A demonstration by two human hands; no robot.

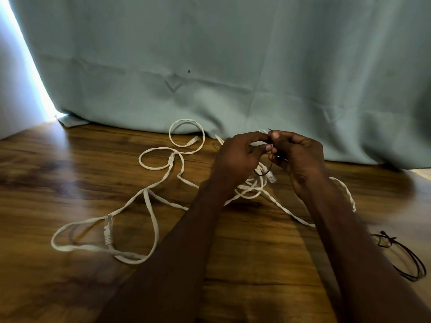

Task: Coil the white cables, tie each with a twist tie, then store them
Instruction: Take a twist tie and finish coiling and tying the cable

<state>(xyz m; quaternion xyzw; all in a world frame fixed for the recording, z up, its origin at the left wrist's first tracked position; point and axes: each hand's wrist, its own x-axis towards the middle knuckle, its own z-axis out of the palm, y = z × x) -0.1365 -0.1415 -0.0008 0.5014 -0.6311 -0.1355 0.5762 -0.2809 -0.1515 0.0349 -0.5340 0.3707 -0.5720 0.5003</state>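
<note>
Cable coil being tied: left hand, right hand both pinching tie; twisting snugly, spare ties at four o'clock.

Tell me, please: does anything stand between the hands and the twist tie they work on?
Nothing visible does. The left hand and the right hand already pinch the black twist tie over the coiled white cable.

Loose cable sprawls over the table at centre left. Both hands meet at centre frame above a coiled bundle. Spare ties lie lower right. A curtain hangs behind.
</note>
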